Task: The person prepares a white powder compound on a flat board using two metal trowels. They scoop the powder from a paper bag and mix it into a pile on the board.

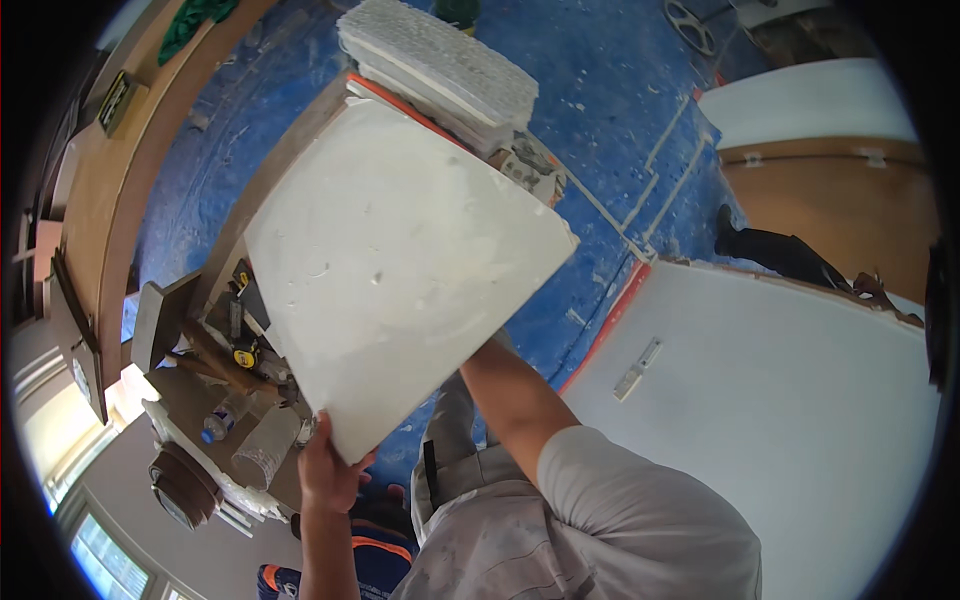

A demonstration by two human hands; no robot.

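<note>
A large square white board (400, 260), smudged and slightly pitted on its face, is held tilted in front of me. My left hand (330, 472) grips its near left corner, the thumb lying over the edge and the fingers underneath. From the right my forearm (515, 395) reaches beneath the board, so my right hand and its fingers are hidden by it. Left of the board, a yellow tape measure (245, 355) lies among tools on a cluttered brown surface. The board's far edge overlaps a red-edged bench in the view.
Bubble-wrapped slabs (440, 70) sit beyond the board. A clear bottle (222, 418) lies at left. On the right, a white-topped table (780, 400) carries a small pale flat tool (638, 370). Another person's dark-clad limb (780, 250) shows beyond it; someone in navy and orange (380, 545) is below.
</note>
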